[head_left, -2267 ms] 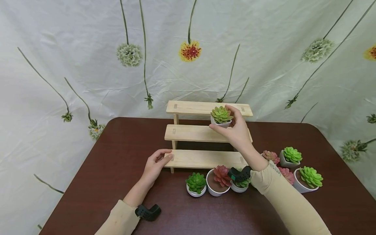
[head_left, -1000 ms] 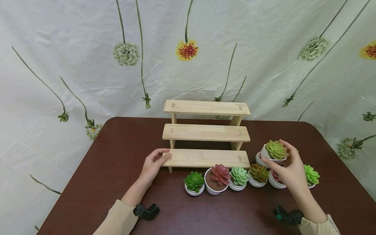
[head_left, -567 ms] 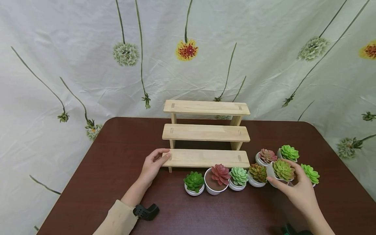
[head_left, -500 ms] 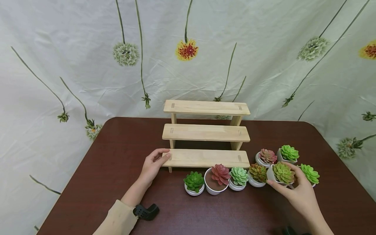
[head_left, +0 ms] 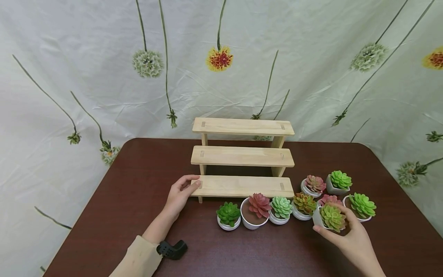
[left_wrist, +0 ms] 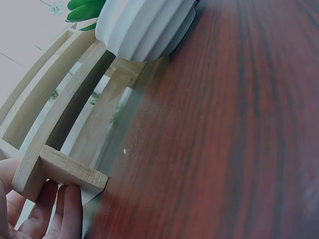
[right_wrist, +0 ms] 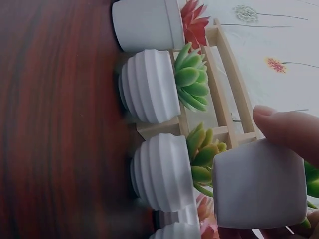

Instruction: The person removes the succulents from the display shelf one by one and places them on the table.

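Observation:
My left hand (head_left: 178, 196) grips the left end of the lowest board of a three-tier wooden plant stand (head_left: 242, 187). In the left wrist view its fingers (left_wrist: 70, 211) curl beneath the board beside the leg. With thumb and fingers, my right hand (head_left: 354, 240) holds a yellow-green potted succulent (head_left: 332, 217) in a squarish white pot, at the front of the right-hand plant group. The right wrist view shows that white pot (right_wrist: 259, 186) raised beside the ribbed pots. A pink succulent (head_left: 328, 199) is partly hidden behind it.
In front of the stand sit a dark green succulent (head_left: 228, 214), a red one (head_left: 260, 205) in a larger pot, a pale green one (head_left: 282, 207) and an orange-brown one (head_left: 304, 203). Farther right are a dusty-pink (head_left: 315, 184) and two bright green succulents (head_left: 340, 179). Flowered cloth (head_left: 104, 57) hangs behind.
My right hand has carried the yellow-green succulent from the stand's upper tiers rightward and down, then slightly toward me, uncovering plants behind. My left hand keeps its grip on the stand.

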Demonstrator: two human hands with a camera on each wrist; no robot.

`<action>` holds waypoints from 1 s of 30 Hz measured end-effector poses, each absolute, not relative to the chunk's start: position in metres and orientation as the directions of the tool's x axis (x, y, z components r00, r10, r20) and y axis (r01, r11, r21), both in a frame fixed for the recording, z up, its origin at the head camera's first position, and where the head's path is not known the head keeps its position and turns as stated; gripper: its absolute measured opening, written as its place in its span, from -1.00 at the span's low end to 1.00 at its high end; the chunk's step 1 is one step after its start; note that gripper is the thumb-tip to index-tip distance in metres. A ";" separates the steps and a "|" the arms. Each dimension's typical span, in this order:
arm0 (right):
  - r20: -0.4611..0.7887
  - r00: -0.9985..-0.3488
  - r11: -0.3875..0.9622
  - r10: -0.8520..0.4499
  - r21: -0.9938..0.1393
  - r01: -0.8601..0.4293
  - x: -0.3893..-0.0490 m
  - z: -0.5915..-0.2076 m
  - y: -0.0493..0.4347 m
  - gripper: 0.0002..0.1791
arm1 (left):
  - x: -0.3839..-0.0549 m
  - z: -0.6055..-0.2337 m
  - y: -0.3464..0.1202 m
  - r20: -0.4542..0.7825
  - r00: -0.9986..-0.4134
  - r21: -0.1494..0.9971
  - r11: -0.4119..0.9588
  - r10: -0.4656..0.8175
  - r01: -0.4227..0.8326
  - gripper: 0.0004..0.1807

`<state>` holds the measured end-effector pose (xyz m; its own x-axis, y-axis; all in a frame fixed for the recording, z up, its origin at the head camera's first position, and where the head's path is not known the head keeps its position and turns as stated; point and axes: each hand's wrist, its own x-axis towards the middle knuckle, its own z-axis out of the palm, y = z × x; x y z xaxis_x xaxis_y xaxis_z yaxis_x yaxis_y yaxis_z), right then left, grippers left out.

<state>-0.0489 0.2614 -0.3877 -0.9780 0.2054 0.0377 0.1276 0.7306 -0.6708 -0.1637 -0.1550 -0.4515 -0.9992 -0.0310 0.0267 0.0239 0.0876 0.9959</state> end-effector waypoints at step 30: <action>-0.065 -0.982 0.681 0.178 -0.712 0.171 -0.040 -0.422 0.256 -0.16 | -0.163 -0.450 -0.156 0.029 -0.999 0.993 0.117 -0.031 0.025 -0.62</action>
